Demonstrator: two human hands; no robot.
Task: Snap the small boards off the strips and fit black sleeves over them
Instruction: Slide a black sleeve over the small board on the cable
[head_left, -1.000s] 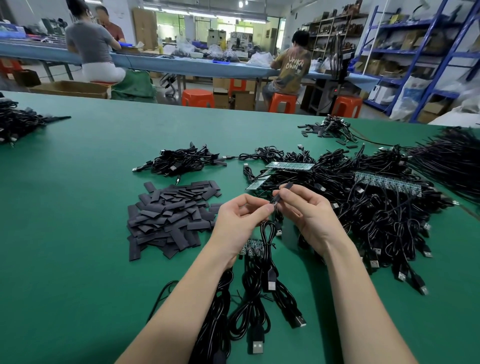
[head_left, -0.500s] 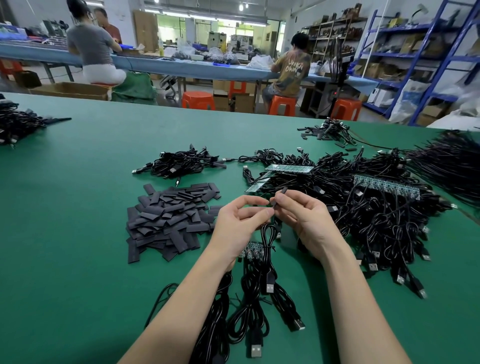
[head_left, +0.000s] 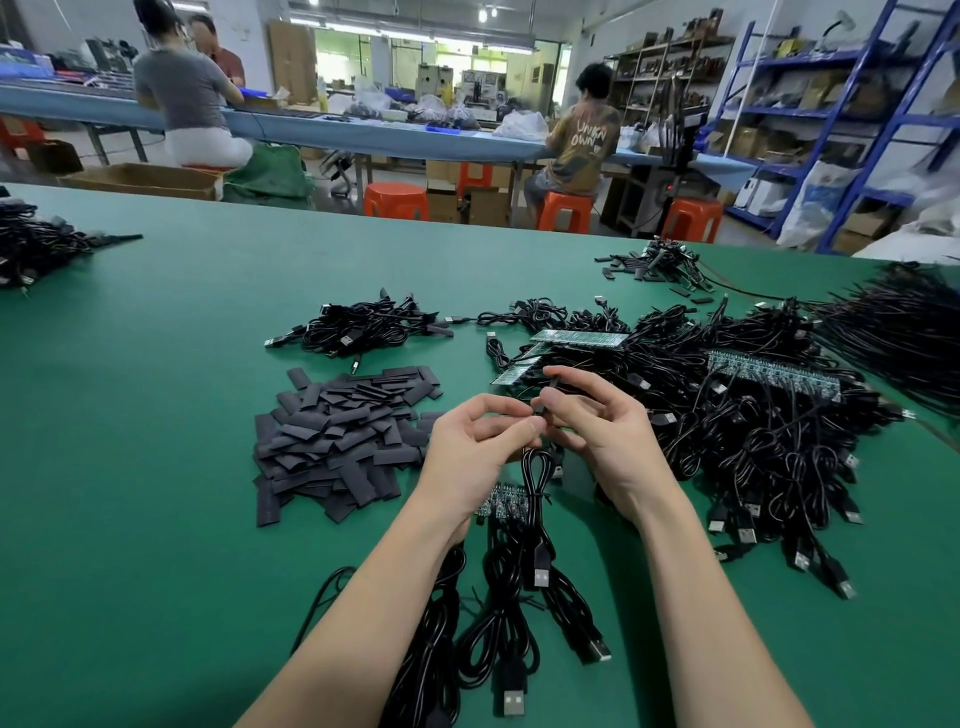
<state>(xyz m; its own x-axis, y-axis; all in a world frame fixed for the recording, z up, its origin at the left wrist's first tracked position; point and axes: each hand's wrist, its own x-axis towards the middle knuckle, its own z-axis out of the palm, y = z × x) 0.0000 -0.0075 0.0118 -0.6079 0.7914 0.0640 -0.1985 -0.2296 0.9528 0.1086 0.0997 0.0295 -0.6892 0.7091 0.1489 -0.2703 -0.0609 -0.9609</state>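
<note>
Here, both hands meet above the green felt-covered desk (head_left: 156, 467), working on one small black sleeve piece (head_left: 545, 400) pinched between them. The left hand (head_left: 478, 447) curls its thumb and forefinger in a tight grip on the near end of that piece, while the right hand (head_left: 597, 431) pinches its upper end between thumb and forefinger, the remaining fingers loosely spread. Whether a board already sits inside the sleeve is too small to tell. A thin black cable (head_left: 535, 499) loops down from the pinched piece to a silver USB plug over the desk between the forearms.

Left of the hands lies a heap of flat black sleeves (head_left: 337, 441). Just under the left wrist rests a short green strip of small boards (head_left: 501, 501), partly hidden. Further green board strips (head_left: 579, 339) lie on top of a large tangle of black USB cables (head_left: 753, 415) to the right. A smaller bundle of black cables (head_left: 363, 327) sits beyond the sleeve heap, and finished coiled cables (head_left: 493, 623) lie between the arms, near the desk's close edge.
</note>
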